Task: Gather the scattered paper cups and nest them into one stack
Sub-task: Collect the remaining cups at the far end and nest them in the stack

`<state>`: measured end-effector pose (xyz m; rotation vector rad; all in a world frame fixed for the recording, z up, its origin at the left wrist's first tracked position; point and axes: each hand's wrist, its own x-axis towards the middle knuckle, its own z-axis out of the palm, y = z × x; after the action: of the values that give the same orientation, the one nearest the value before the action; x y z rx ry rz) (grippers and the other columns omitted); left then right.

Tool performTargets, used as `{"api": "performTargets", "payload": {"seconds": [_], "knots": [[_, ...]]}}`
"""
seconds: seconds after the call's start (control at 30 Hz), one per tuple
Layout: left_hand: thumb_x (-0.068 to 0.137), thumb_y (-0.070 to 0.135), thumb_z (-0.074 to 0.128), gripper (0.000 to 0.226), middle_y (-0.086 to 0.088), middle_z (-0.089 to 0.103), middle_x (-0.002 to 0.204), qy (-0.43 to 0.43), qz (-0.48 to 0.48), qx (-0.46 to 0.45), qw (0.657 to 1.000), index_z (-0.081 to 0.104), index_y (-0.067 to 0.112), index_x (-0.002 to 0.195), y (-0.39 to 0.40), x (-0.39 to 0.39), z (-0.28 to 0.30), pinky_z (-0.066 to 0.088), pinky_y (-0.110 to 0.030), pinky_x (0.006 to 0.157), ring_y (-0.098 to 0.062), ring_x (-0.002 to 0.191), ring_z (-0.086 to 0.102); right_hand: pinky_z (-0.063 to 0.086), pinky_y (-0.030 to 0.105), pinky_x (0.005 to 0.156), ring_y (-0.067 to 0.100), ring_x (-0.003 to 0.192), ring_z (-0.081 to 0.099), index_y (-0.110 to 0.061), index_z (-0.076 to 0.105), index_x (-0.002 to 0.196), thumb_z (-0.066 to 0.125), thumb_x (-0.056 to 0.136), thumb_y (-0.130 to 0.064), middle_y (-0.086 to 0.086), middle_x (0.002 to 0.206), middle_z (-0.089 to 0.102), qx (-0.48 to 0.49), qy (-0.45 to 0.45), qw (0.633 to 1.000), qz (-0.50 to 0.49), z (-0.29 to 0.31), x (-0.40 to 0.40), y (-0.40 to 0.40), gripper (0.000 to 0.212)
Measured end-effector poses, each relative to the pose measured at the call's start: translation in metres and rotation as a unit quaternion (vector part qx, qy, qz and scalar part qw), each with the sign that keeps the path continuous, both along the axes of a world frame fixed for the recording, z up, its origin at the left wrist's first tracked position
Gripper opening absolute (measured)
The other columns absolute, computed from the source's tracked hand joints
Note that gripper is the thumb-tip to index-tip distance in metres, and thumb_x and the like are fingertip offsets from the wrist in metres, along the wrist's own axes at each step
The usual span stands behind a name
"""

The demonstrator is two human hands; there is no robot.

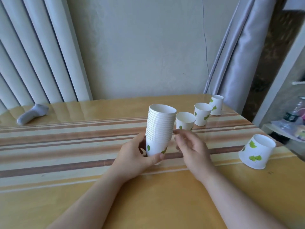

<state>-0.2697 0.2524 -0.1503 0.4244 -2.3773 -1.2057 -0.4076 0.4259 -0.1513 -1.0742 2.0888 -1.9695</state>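
A tall stack of nested white paper cups [160,126] with green leaf prints stands upright at the table's middle, and my left hand [138,156] grips its bottom cup. My right hand [189,146] hovers just right of the stack with loosely curled fingers, holding nothing. Behind it stand two upright single cups, one near [185,120] and one farther [202,116]. An upside-down cup [216,104] sits at the far right corner. Another upside-down cup [256,152] rests near the right edge.
The table [82,146] carries a yellow cloth with brown stripes. A grey sock [33,114] lies at the far left. Curtains and a wall stand behind the table; a cluttered shelf [290,128] is beyond the right edge.
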Motion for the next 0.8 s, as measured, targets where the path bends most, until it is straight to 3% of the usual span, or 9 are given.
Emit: {"api": "performTargets", "payload": {"seconds": [0.07, 0.13, 0.23, 0.37, 0.43, 0.5, 0.57, 0.7, 0.8], "knots": [[0.070, 0.054, 0.091, 0.046, 0.025, 0.071, 0.095, 0.018, 0.032, 0.013, 0.999, 0.065, 0.039, 0.105, -0.004, 0.001, 0.001, 0.044, -0.013, 0.071, 0.000, 0.083, 0.062, 0.059, 0.046, 0.086, 0.020, 0.091, 0.068, -0.045, 0.071, 0.106, 0.071, 0.088, -0.038, -0.003, 0.105, 0.074, -0.045, -0.033, 0.988, -0.141, 0.006, -0.011, -0.001, 0.020], [0.071, 0.047, 0.094, 0.049, 0.025, 0.071, 0.096, 0.023, 0.066, -0.016, 0.997, 0.065, 0.042, 0.110, -0.010, 0.000, 0.003, 0.047, -0.015, 0.077, 0.002, 0.091, 0.063, 0.055, 0.038, 0.078, 0.015, 0.094, 0.064, -0.043, 0.063, 0.122, 0.077, 0.087, -0.032, 0.003, 0.124, 0.066, -0.019, -0.065, 0.974, -0.216, 0.015, -0.025, -0.001, 0.040], [0.070, 0.049, 0.093, 0.067, 0.023, 0.072, 0.109, 0.031, 0.099, -0.048, 0.993, 0.064, 0.042, 0.130, -0.018, 0.000, 0.004, 0.052, -0.026, 0.089, -0.002, 0.106, 0.064, 0.048, 0.036, 0.095, 0.015, 0.126, 0.054, -0.055, 0.034, 0.154, 0.082, 0.084, -0.032, -0.008, 0.148, 0.048, 0.125, -0.069, 0.971, -0.192, 0.020, -0.039, -0.007, 0.088], [0.067, 0.049, 0.093, 0.074, 0.020, 0.073, 0.115, 0.036, 0.108, -0.016, 0.993, 0.064, 0.044, 0.135, -0.025, 0.000, 0.000, 0.057, -0.035, 0.094, -0.006, 0.109, 0.068, 0.050, 0.047, 0.111, 0.016, 0.142, 0.050, -0.051, 0.013, 0.164, 0.085, 0.067, -0.052, -0.012, 0.159, 0.048, 0.174, -0.096, 0.969, -0.145, 0.017, -0.045, -0.024, 0.120], [0.067, 0.047, 0.092, 0.076, 0.019, 0.072, 0.118, 0.036, 0.110, -0.019, 0.993, 0.063, 0.045, 0.137, -0.028, 0.000, 0.000, 0.056, -0.033, 0.093, -0.008, 0.112, 0.067, 0.054, 0.041, 0.104, 0.012, 0.128, 0.060, -0.042, 0.030, 0.158, 0.089, 0.070, -0.049, -0.014, 0.140, 0.062, 0.153, -0.106, 0.972, -0.145, 0.019, -0.049, -0.032, 0.106], [0.069, 0.039, 0.093, 0.076, 0.017, 0.067, 0.117, 0.037, 0.121, -0.039, 0.991, 0.064, 0.043, 0.140, -0.031, 0.000, -0.001, 0.050, -0.025, 0.087, -0.010, 0.113, 0.062, 0.056, 0.035, 0.092, 0.009, 0.111, 0.068, -0.032, 0.056, 0.132, 0.087, 0.080, -0.034, -0.016, 0.115, 0.070, 0.112, -0.111, 0.973, -0.167, 0.024, -0.050, -0.038, 0.061], [0.071, 0.033, 0.092, 0.077, 0.013, 0.064, 0.119, 0.038, 0.128, -0.043, 0.990, 0.064, 0.041, 0.142, -0.032, 0.000, -0.002, 0.045, -0.022, 0.085, -0.010, 0.113, 0.059, 0.055, 0.030, 0.078, 0.017, 0.110, 0.073, -0.029, 0.067, 0.120, 0.083, 0.084, -0.025, -0.013, 0.107, 0.074, 0.020, -0.176, 0.965, -0.194, 0.029, -0.051, -0.038, 0.039], [0.072, 0.029, 0.091, 0.079, 0.009, 0.060, 0.125, 0.030, 0.134, -0.045, 0.989, 0.062, 0.038, 0.146, -0.032, -0.002, -0.002, 0.040, -0.025, 0.090, -0.008, 0.110, 0.052, 0.056, 0.031, 0.075, 0.023, 0.108, 0.075, -0.031, 0.067, 0.129, 0.074, 0.093, -0.025, 0.001, 0.129, 0.076, -0.200, -0.352, 0.905, -0.134, 0.053, -0.049, -0.023, 0.038], [0.072, 0.027, 0.090, 0.079, 0.009, 0.059, 0.125, 0.022, 0.133, -0.056, 0.989, 0.062, 0.040, 0.145, -0.030, -0.004, -0.002, 0.040, -0.025, 0.088, -0.008, 0.108, 0.051, 0.057, 0.033, 0.081, 0.019, 0.104, 0.076, -0.026, 0.065, 0.138, 0.070, 0.097, -0.029, 0.001, 0.127, 0.078, -0.235, -0.382, 0.891, -0.067, 0.064, -0.039, -0.014, 0.041]]}}
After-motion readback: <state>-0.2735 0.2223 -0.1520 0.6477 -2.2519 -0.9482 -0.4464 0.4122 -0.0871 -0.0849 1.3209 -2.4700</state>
